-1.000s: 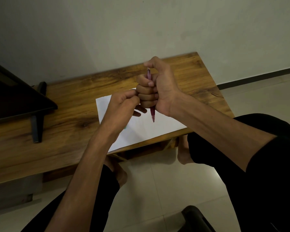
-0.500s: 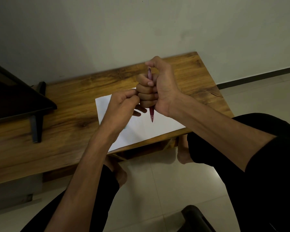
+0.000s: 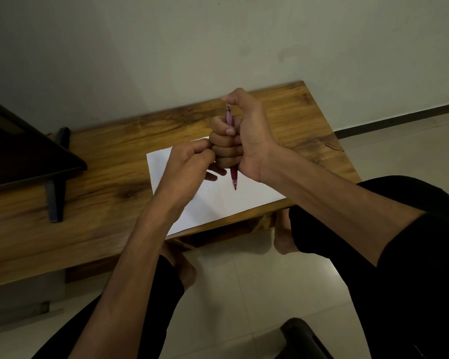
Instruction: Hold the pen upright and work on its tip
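Right hand [image 3: 246, 141] in a fist, fingers wrapped tight round the pen [image 3: 233, 174], held upright, tip down, thumb arched over its top end. Pen hangs above the paper [image 3: 218, 203] at the table [image 3: 101, 177] front edge. Left hand [image 3: 189, 164] loosely curled, knuckles touching the right fist; whether it holds anything, can't tell.

right hand [image 3: 246, 141] fisting red pen [image 3: 233, 174], white paper [image 3: 226, 200]
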